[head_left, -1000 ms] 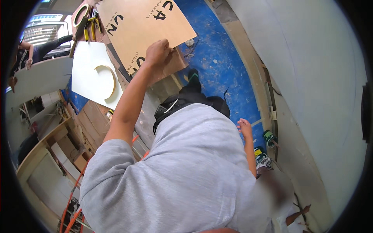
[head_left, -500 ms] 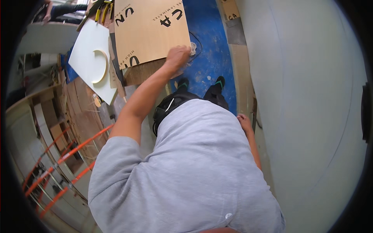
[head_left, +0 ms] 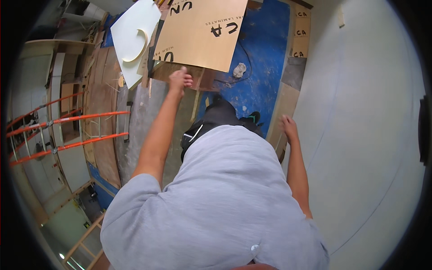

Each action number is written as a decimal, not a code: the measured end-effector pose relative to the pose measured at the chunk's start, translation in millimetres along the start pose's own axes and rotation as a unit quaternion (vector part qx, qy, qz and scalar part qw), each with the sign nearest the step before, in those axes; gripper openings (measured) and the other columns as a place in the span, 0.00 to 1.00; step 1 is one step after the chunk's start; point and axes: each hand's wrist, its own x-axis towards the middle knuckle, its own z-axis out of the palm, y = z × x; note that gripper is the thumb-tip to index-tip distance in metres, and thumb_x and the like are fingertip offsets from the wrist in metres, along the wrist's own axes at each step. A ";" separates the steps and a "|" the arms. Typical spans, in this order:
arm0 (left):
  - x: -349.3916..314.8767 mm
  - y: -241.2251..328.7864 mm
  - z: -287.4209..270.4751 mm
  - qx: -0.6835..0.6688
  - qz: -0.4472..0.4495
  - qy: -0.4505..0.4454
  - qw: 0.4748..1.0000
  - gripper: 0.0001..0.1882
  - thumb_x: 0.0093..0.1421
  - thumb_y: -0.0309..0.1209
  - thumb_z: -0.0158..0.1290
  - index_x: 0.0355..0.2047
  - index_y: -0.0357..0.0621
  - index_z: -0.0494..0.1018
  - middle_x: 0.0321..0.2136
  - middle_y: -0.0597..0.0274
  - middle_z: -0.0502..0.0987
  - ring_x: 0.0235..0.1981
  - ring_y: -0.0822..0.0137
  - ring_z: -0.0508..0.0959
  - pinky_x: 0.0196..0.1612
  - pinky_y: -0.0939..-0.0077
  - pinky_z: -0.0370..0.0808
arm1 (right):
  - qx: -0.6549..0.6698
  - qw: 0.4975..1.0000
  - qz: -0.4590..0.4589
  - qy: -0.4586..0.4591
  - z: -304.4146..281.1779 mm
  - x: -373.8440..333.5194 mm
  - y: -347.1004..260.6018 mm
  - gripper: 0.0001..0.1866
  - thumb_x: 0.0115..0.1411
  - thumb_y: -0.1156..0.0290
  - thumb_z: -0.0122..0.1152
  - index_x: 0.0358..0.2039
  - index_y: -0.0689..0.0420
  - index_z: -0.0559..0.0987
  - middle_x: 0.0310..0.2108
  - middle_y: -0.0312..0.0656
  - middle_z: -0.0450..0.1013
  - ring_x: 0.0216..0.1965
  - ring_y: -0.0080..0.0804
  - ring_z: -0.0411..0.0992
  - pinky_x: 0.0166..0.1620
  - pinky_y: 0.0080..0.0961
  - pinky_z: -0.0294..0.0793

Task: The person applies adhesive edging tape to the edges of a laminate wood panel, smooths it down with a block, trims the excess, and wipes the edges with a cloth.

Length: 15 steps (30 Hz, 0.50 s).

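Note:
My left hand (head_left: 181, 81) is off to the left in front of me, beside the near edge of a tan laminate sheet (head_left: 202, 33) with black lettering on it. Its fingers are loosely bent, the thumb stands apart, and it holds nothing. Under the sheet shows the brown top of a wooden bench (head_left: 180, 72). Low at my right side hangs my right hand (head_left: 289, 125), close to the pale wall panel (head_left: 351, 135). Its fingers are slightly apart with no object in them. A white board (head_left: 128, 40) with a curved cream strip (head_left: 139, 47) lies left of the sheet.
Blue covering (head_left: 263, 54) lies on the floor ahead, with a crumpled whitish lump (head_left: 239, 69) and a dark cable (head_left: 248, 60) on it. Marked boards (head_left: 300, 33) stand along the right wall. An orange ladder (head_left: 90, 115) is at the left.
My left hand has come away from the sheet's right corner and moved left and nearer. My right hand has swung forward a little. The view has turned, and my feet have shifted.

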 end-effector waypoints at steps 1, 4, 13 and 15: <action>16.7 -2.8 -17.1 -0.093 -0.002 0.014 0.996 0.28 0.70 0.50 0.58 0.54 0.36 0.73 0.31 0.54 0.81 0.35 0.57 0.85 0.33 0.71 0.83 | 0.033 0.999 0.003 -0.033 38.0 5.1 -62.0 0.24 0.73 0.47 0.54 0.57 0.52 0.79 0.49 0.35 0.81 0.40 0.26 0.77 0.39 0.25 0.75; 26.9 26.1 -13.2 -0.192 -0.043 0.061 0.979 0.29 0.69 0.50 0.58 0.57 0.38 0.71 0.39 0.50 0.81 0.37 0.52 0.85 0.33 0.67 0.83 | 0.048 0.990 -0.049 -0.124 124.9 48.6 -165.0 0.33 0.72 0.44 0.54 0.68 0.53 0.69 0.58 0.40 0.77 0.50 0.33 0.77 0.48 0.32 0.77; 52.1 49.5 -6.6 -0.193 -0.094 0.078 0.974 0.15 0.70 0.42 0.58 0.46 0.44 0.77 0.33 0.57 0.84 0.27 0.60 0.84 0.25 0.69 0.79 | 0.097 0.988 0.003 -0.117 249.5 108.1 -258.7 0.40 0.69 0.55 0.65 0.73 0.58 0.58 0.56 0.48 0.74 0.51 0.39 0.77 0.47 0.39 0.81; 37.7 61.4 -8.3 -0.217 -0.071 0.048 0.972 0.13 0.69 0.40 0.59 0.44 0.44 0.77 0.29 0.59 0.84 0.23 0.64 0.84 0.22 0.72 0.78 | 0.100 0.989 -0.007 -0.104 239.4 94.1 -274.5 0.40 0.68 0.58 0.66 0.73 0.58 0.59 0.53 0.47 0.75 0.47 0.37 0.79 0.42 0.37 0.82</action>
